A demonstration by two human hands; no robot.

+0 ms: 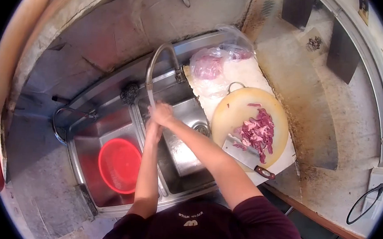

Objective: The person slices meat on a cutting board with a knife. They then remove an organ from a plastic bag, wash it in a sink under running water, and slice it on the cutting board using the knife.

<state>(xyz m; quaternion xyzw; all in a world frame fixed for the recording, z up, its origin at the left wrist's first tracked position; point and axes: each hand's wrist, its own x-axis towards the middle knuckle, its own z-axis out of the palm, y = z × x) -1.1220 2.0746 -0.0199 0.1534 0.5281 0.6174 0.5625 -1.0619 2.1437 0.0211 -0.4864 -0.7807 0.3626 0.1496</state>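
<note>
Water runs from the curved faucet (150, 68) onto my two hands, which meet over the double sink (170, 171) near its divider. My right hand (162, 114) lies against my left hand (153, 126), directly under the stream. The fingers of both hands are small, overlapping and partly hidden, so I cannot make out how they are bent or whether anything is between them. Left of my left forearm, a red plastic basin (119, 165) stands in the left bowl. Below my right hand, a drain (201, 128) shows in the right bowl.
Right of the sink, a round cutting board (227, 117) carries sliced meat (258, 131) and a cleaver (244, 154), its handle toward the front edge. Behind it lie clear plastic bags (207, 64) with pinkish contents. A dark scouring pad (129, 92) sits on the sink's back ledge.
</note>
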